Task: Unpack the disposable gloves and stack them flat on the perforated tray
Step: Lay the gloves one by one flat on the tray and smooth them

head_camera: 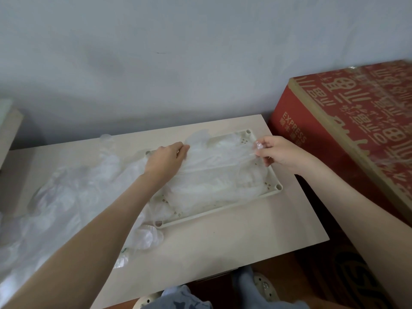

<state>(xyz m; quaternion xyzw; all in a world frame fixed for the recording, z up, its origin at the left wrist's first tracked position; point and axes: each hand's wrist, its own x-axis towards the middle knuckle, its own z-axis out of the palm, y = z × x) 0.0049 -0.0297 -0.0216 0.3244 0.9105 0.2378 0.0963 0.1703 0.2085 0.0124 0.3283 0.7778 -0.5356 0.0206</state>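
A clear glove (219, 160) is held stretched above the perforated tray (225, 209) at frame centre, pinched by the left hand (166, 160) and right hand (278, 152).

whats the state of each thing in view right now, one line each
left hand, pinching one end of the clear plastic glove
right hand, pinching its other end
clear plastic glove, stretched between both hands
cream perforated plastic tray, lying flat, holds flattened gloves
loose pile of clear gloves, crumpled left of the tray
red cardboard box, closed
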